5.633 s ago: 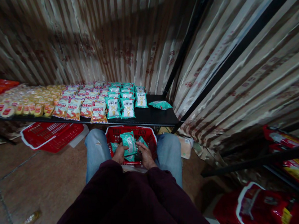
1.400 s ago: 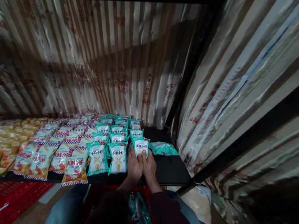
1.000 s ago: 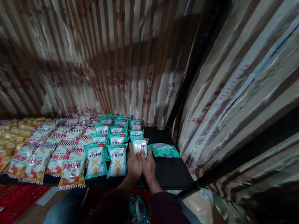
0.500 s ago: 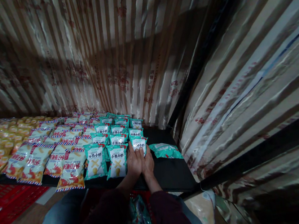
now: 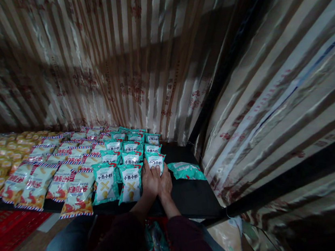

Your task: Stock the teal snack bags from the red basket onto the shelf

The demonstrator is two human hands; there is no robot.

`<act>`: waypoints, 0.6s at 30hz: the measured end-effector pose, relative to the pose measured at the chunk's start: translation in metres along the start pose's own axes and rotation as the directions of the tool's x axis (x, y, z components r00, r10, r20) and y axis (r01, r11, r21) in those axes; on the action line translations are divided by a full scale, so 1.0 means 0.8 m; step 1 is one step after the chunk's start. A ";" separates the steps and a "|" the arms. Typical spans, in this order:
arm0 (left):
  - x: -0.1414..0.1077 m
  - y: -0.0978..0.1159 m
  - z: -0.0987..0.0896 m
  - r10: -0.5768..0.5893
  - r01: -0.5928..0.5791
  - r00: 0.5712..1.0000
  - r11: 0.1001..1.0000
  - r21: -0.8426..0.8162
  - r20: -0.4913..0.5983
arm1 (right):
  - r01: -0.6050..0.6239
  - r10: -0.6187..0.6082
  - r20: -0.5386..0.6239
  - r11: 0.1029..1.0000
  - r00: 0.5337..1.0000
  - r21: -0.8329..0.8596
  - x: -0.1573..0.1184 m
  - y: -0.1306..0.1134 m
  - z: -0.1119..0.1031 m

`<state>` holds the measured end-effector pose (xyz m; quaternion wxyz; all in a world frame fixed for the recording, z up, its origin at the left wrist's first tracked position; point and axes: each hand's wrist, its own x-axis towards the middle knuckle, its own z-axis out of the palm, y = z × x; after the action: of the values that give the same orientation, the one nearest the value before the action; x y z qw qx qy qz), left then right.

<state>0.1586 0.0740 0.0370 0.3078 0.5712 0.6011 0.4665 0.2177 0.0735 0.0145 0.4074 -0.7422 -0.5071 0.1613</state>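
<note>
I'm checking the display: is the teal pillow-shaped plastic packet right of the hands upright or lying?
Lying: the packet stretches sideways along the flat black shelf.

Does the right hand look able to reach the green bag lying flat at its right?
Probably yes: the flat green bag lies close beside the right hand on the same shelf, and nothing visible stands between them. The hand need only leave the white-fronted bag it touches.
</note>
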 end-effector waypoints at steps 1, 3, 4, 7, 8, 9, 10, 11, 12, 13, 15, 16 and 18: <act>0.000 0.001 0.000 -0.007 0.007 1.000 1.000 0.009 -0.001 | -0.001 0.001 0.001 1.000 1.000 0.002 0.001 0.000 0.000; 0.000 0.001 -0.001 -0.020 0.020 1.000 0.999 0.026 -0.008 | -0.001 0.001 -0.003 1.000 1.000 0.003 0.001 -0.001 0.001; 0.000 0.001 -0.001 -0.022 0.023 1.000 0.999 0.025 -0.009 | 0.000 0.000 -0.009 1.000 1.000 0.001 0.001 -0.001 0.002; 0.001 0.000 0.001 -0.026 0.027 1.000 1.000 0.014 -0.012 | -0.008 0.008 -0.021 1.000 1.000 -0.006 0.000 -0.001 0.002; 0.001 -0.001 0.002 -0.027 0.027 1.000 1.000 0.013 -0.014 | -0.018 0.017 -0.020 1.000 1.000 -0.010 0.000 -0.001 0.003; 0.002 -0.002 0.002 -0.026 0.026 1.000 1.000 0.015 -0.018 | -0.028 0.028 -0.015 1.000 0.999 -0.013 0.001 -0.001 0.003; 0.003 -0.003 0.003 -0.021 0.022 1.000 1.000 0.018 -0.021 | -0.036 0.036 -0.008 0.999 0.999 -0.016 0.002 -0.001 0.003; 0.004 -0.004 0.004 -0.015 0.015 1.000 1.000 0.021 -0.021 | -0.041 0.041 0.002 0.999 0.999 -0.020 0.003 -0.001 0.003; 0.005 -0.005 0.005 -0.010 0.011 1.000 1.000 0.026 -0.019 | -0.043 0.044 0.014 0.999 0.999 -0.023 0.004 -0.001 0.003; 0.006 -0.005 0.006 -0.009 0.010 1.000 0.999 0.031 -0.021 | -0.041 0.041 0.025 0.999 0.999 -0.025 0.006 -0.001 0.003; 0.009 -0.006 0.007 -0.018 0.019 0.999 0.999 0.039 -0.031 | -0.030 0.031 0.036 0.999 0.999 -0.028 0.008 -0.002 0.004; 0.010 -0.006 0.008 -0.024 0.026 0.999 0.999 0.041 -0.038 | -0.028 0.030 0.035 0.999 0.999 -0.032 0.009 -0.002 0.005; 0.011 -0.005 0.008 -0.034 0.036 0.998 0.999 0.035 -0.048 | -0.028 0.029 0.032 0.999 0.999 -0.033 0.011 -0.001 0.006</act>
<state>0.1615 0.0839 0.0320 0.2915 0.5550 0.6262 0.4636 0.2179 0.0832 0.0135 0.3845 -0.7532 -0.5055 0.1710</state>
